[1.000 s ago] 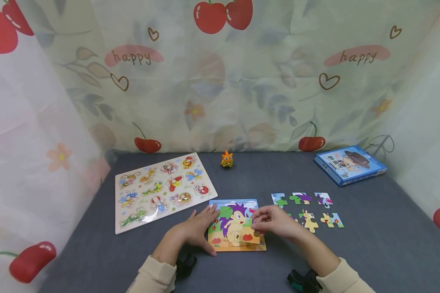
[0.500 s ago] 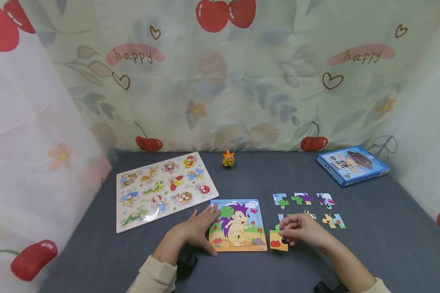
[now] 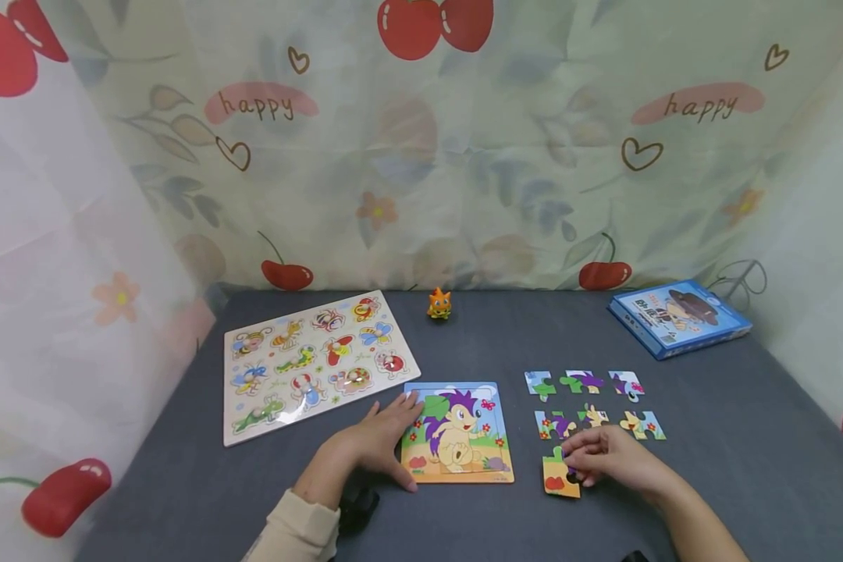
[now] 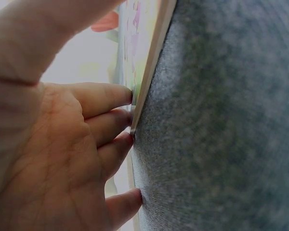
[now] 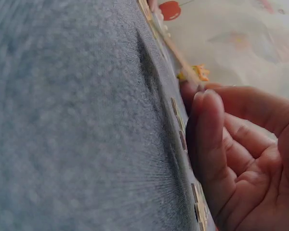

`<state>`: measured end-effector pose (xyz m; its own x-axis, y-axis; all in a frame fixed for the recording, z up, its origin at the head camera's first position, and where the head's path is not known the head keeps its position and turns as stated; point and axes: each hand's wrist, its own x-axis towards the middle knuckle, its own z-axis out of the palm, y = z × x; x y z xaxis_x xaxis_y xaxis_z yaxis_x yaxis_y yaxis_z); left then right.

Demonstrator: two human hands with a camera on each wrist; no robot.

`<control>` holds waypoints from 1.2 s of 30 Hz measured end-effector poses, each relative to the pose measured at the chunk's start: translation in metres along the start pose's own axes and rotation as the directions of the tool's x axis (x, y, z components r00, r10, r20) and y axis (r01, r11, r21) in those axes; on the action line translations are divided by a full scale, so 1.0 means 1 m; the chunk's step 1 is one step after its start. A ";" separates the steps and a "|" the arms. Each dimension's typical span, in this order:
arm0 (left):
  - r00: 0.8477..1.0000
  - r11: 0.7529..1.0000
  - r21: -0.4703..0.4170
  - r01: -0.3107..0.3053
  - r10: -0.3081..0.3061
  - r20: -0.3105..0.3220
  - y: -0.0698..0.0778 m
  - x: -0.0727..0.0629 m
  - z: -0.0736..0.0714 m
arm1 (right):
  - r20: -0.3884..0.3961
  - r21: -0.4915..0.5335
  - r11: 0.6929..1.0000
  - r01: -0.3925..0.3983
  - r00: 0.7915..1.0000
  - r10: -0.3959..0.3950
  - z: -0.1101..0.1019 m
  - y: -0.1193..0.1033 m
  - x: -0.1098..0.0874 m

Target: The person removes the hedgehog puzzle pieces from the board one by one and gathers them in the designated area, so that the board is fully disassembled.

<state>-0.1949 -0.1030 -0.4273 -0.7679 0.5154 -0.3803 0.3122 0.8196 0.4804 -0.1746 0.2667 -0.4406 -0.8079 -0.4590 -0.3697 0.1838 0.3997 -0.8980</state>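
Observation:
My left hand [image 3: 375, 439] lies with fingers spread on the left edge of a square hedgehog puzzle board [image 3: 492, 478]. In the left wrist view, the fingertips [image 4: 126, 95] touch the board's edge. My right hand [image 3: 614, 460] is to the right of the board and pinches a puzzle piece [image 3: 554, 473] between thumb and fingers. That piece is yellow-orange with a red patch and a green knob. In the right wrist view, the piece [image 5: 179, 54] appears edge-on, raised above the cloth. Two rows of loose puzzle pieces [image 3: 581, 382] lie just beyond this hand.
A larger insect peg puzzle board [image 3: 354, 361] lies at the left, its corner close to the hedgehog board. At the back stands a small orange toy figure [image 3: 439, 304]. A blue box [image 3: 680, 316] lies back right, with a thin cable [image 3: 745, 273] behind it.
My right hand has drawn the puzzle piece away from over the hedgehog board, to the right and nearer me. The left hand has stayed on the board.

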 end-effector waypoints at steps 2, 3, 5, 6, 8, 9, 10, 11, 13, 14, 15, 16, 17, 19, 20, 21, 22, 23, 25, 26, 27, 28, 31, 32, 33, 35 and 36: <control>1.000 1.000 0.000 0.002 -0.002 -0.001 0.000 0.000 0.000 | 0.002 -0.003 1.000 -0.007 1.000 0.007 -0.001 0.003 0.000; 1.000 1.000 0.001 0.002 -0.002 -0.002 0.000 0.000 0.000 | 0.001 -0.005 1.000 -0.011 1.000 0.011 -0.001 0.004 0.000; 1.000 1.000 -0.001 0.003 -0.003 -0.002 0.000 0.000 0.000 | 0.000 -0.004 1.000 -0.018 1.000 0.018 -0.001 0.006 -0.001; 1.000 1.000 -0.003 0.004 -0.004 -0.001 0.000 0.000 0.000 | -0.002 -0.002 1.000 -0.022 1.000 0.022 -0.001 0.007 -0.001; 1.000 1.000 -0.005 0.002 -0.002 0.000 0.000 0.000 0.000 | -0.007 0.004 1.000 -0.029 1.000 0.029 0.000 0.009 -0.002; 1.000 1.000 -0.005 0.001 -0.001 0.000 0.000 0.000 0.000 | -0.011 0.006 1.000 -0.031 0.999 0.031 0.000 0.009 -0.002; 1.000 1.000 -0.006 0.001 -0.001 0.000 0.000 0.000 0.000 | -0.016 0.004 1.000 -0.029 0.999 0.029 0.000 0.009 -0.002; 1.000 1.000 -0.007 0.002 -0.002 0.000 0.000 0.000 0.000 | -0.021 0.002 1.000 -0.027 0.999 0.027 0.000 0.010 -0.003; 1.000 1.000 -0.006 0.001 -0.001 0.000 0.000 0.000 0.000 | -0.035 -0.004 1.000 -0.022 0.999 0.022 0.000 0.010 -0.003; 1.000 1.000 -0.006 0.002 -0.002 0.001 0.000 0.000 0.000 | -0.041 -0.006 1.000 -0.021 0.999 0.020 0.000 0.010 -0.004; 1.000 1.000 -0.006 0.004 -0.003 0.001 0.000 0.000 0.000 | -0.047 -0.008 1.000 -0.019 0.999 0.018 0.000 0.010 -0.004; 1.000 1.000 -0.007 0.004 -0.004 0.002 0.000 0.000 0.000 | -0.054 -0.008 1.000 -0.016 0.998 0.016 0.001 0.009 -0.004; 1.000 1.000 -0.007 0.004 -0.004 0.002 0.000 0.000 0.000 | -0.059 -0.007 1.000 -0.015 0.998 0.014 0.001 0.009 -0.004; 1.000 1.000 -0.009 0.004 -0.004 0.003 0.000 0.000 0.000 | -0.067 -0.003 1.000 -0.017 0.998 0.017 0.001 0.009 -0.005; 1.000 1.000 -0.011 0.004 -0.004 0.003 0.000 0.000 0.000 | -0.070 -0.001 1.000 -0.019 0.997 0.019 0.001 0.009 -0.005; 1.000 1.000 -0.013 0.004 -0.004 0.003 0.000 0.000 0.000 | -0.074 -0.001 1.000 -0.021 0.997 0.021 0.001 0.009 -0.005; 1.000 1.000 -0.014 0.004 -0.004 0.003 -0.001 0.000 0.000 | -0.078 -0.003 1.000 -0.022 0.997 0.022 0.001 0.010 -0.005; 1.000 1.000 -0.014 0.003 -0.003 0.002 -0.001 0.000 0.000 | -0.081 -0.004 1.000 -0.023 0.996 0.023 0.001 0.010 -0.005; 1.000 1.000 -0.014 -0.003 0.003 -0.002 -0.002 0.000 0.001 | -0.086 -0.007 1.000 -0.025 0.996 0.024 0.001 0.011 -0.004; 1.000 1.000 -0.013 -0.006 0.006 -0.006 -0.002 0.000 0.001 | -0.088 -0.009 1.000 -0.024 0.996 0.023 0.001 0.011 -0.004; 1.000 1.000 -0.012 -0.011 0.011 -0.009 -0.003 -0.001 0.001 | -0.090 -0.010 1.000 -0.022 0.996 0.021 0.001 0.011 -0.004; 1.000 1.000 -0.011 -0.015 0.015 -0.012 -0.003 -0.001 0.001 | -0.091 -0.012 1.000 -0.022 0.996 0.021 0.001 0.012 -0.004; 1.000 1.000 -0.010 -0.021 0.021 -0.014 -0.003 -0.001 0.001 | -0.089 -0.010 1.000 -0.021 0.996 0.021 0.001 0.011 -0.004; 1.000 1.000 -0.010 -0.022 0.022 -0.014 -0.003 -0.002 0.001 | -0.088 -0.011 1.000 -0.021 0.996 0.020 0.001 0.011 -0.004; 1.000 1.000 -0.009 -0.022 0.022 -0.013 -0.002 -0.002 0.001 | -0.083 -0.013 1.000 -0.021 0.996 0.020 0.000 0.011 -0.005; 1.000 1.000 -0.011 -0.021 0.021 -0.010 -0.002 -0.002 0.000 | -0.068 -0.012 1.000 -0.024 0.997 0.023 0.000 0.010 -0.006; 1.000 1.000 -0.011 -0.021 0.021 -0.009 -0.002 -0.001 0.000 | -0.059 -0.012 1.000 -0.022 0.998 0.022 -0.001 0.010 -0.006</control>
<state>-0.1943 -0.1052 -0.4278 -0.7660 0.5305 -0.3630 0.3224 0.8056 0.4970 -0.1683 0.2742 -0.4473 -0.8354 -0.4027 -0.3742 0.1948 0.4196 -0.8866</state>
